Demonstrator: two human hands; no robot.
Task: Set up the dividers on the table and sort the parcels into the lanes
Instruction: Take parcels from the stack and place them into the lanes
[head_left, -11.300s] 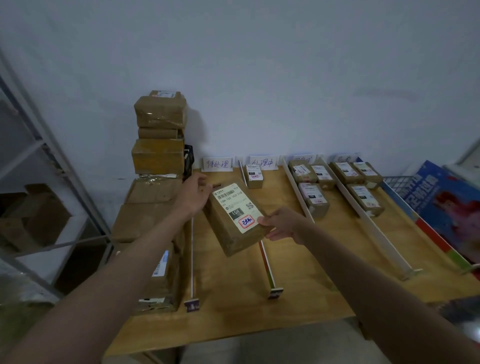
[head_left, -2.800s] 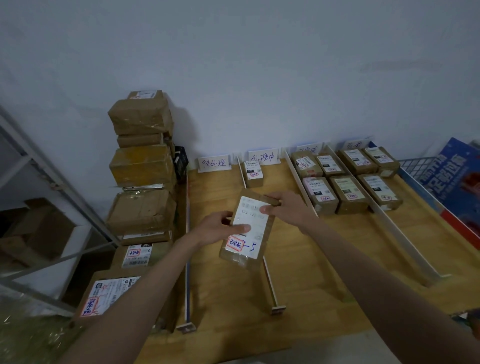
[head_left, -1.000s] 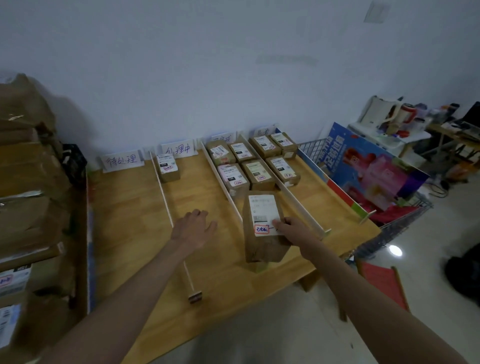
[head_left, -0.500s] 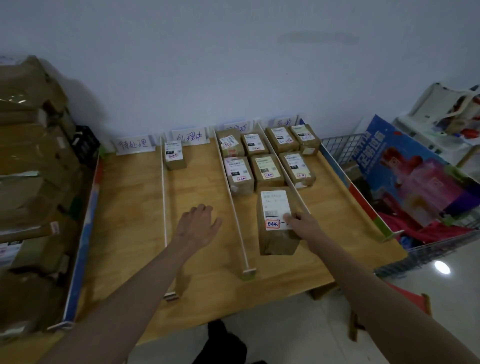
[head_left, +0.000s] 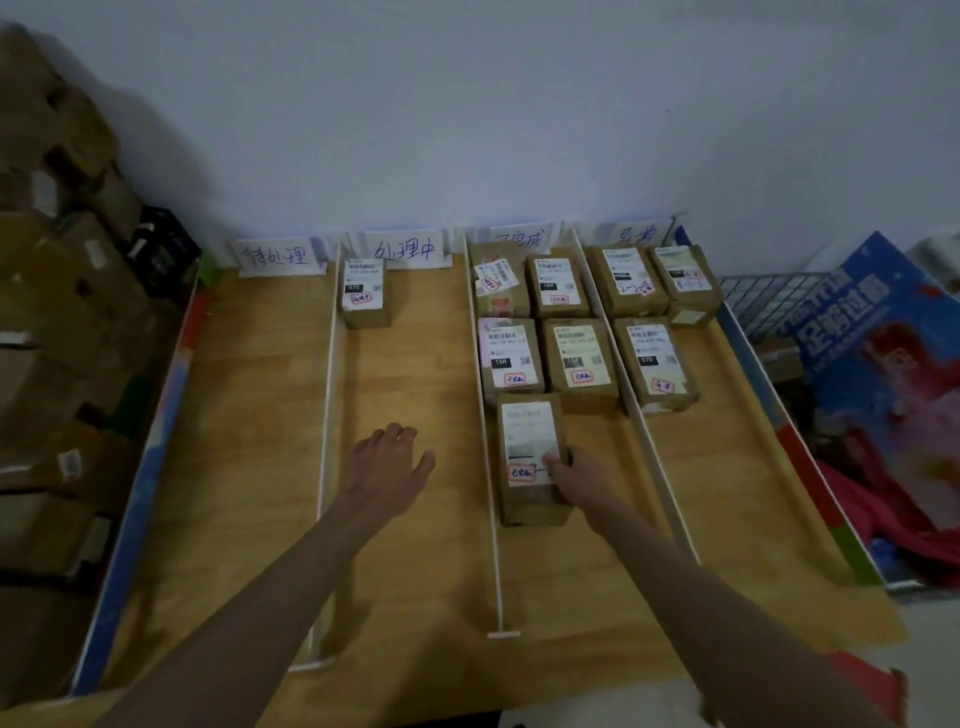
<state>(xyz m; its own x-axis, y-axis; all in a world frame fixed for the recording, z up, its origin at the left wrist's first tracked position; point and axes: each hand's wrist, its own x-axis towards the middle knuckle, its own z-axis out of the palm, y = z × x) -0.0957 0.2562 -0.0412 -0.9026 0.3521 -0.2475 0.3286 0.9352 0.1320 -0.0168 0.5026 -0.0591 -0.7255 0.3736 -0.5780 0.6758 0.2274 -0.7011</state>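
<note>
While the right hand (head_left: 574, 475) lay on the near parcel (head_left: 530, 460), its thumb reached onto the white shipping label and its fingers curled down over the parcel's right edge, gripping it. That parcel sat flat on the wooden table (head_left: 249, 441) in the third lane from the left, just beside the white divider (head_left: 491, 467) on its left and just in front of two rows of brown parcels (head_left: 540, 332) in the same lane. A small red-bordered sticker near the thumb carried handwriting too blurred to read with certainty.

The left hand (head_left: 387, 460) hovered or rested over the bare wood of the second lane, palm down, its fingers loosely spread and relaxed, holding nothing; whether it touched the table could not be told. One lone parcel (head_left: 363, 293) sat at the far end of that lane, with "070" printed on a dark patch of its label.

Handwritten cards stood against the wall at the lane heads: the first card (head_left: 275, 255) read 待处理, the second card (head_left: 408, 249) 处理中, and the two further right were too blurred to read. Labels in the third lane showed "15H". Three parcels (head_left: 649, 322) lay in the fourth lane, one marked "070". A blue printed board (head_left: 852, 322) with large white characters leaned at the table's right side, and stacked cardboard boxes (head_left: 62, 312) stood at the left.
</note>
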